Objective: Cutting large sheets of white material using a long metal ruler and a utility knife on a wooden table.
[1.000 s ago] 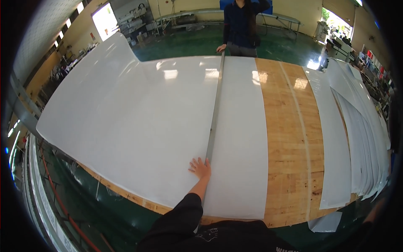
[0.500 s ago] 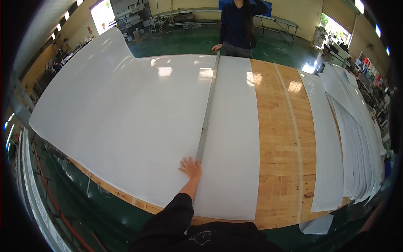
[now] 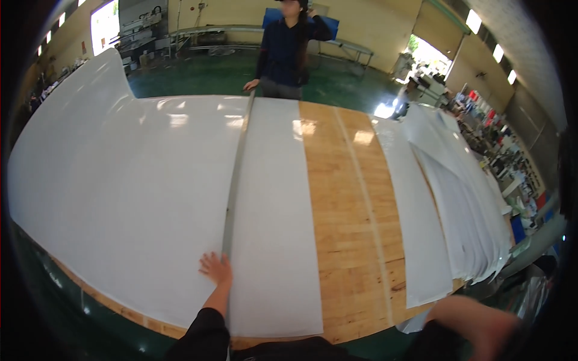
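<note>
My left hand (image 3: 215, 268) lies flat with fingers spread on a large glossy white sheet (image 3: 144, 198), its thumb side against a long grey metal straightedge (image 3: 231, 198). The straightedge runs across the sheet from near me to the far edge. There, another person's hand (image 3: 251, 85) rests at its far end. At the lower right my right arm and hand (image 3: 490, 328) show blurred, beyond the table's near edge; the fingers cannot be made out.
Bare wood tabletop (image 3: 352, 228) shows right of the sheet. Farther right lie a narrow white strip (image 3: 424, 253) and a stack of white sheets (image 3: 466, 210). The sheet's far left corner curls upward. A person (image 3: 283, 57) stands across the table, one arm raised.
My view has turned rightward, so the table appears farther left. My right arm has come into view at the lower right. My left hand remains beside the straightedge.
</note>
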The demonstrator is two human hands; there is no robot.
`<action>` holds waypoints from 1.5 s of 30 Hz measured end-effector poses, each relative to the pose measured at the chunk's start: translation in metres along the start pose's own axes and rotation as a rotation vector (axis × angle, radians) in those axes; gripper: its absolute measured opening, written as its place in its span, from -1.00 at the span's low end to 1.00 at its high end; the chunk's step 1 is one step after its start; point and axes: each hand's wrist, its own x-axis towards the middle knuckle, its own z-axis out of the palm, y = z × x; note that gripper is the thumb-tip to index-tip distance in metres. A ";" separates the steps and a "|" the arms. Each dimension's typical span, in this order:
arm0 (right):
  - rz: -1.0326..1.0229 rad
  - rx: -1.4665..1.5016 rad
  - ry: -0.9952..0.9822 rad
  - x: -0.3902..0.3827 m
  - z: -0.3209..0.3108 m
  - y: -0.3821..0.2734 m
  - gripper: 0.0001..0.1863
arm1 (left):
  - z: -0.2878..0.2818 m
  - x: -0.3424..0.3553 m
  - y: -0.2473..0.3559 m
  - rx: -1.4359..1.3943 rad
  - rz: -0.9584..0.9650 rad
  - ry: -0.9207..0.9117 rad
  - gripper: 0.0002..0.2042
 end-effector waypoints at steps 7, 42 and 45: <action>1.338 -0.224 -1.133 -0.350 0.019 -0.074 -0.70 | -0.004 -0.007 -0.005 -0.078 0.050 0.042 -0.42; 1.173 -0.545 -1.250 -0.473 -0.046 -0.203 -0.50 | -0.012 -0.006 0.002 -0.057 0.007 -0.014 -0.44; 1.202 -0.581 -1.326 -0.470 -0.044 -0.204 -0.52 | -0.015 -0.007 0.001 -0.070 0.022 -0.009 -0.43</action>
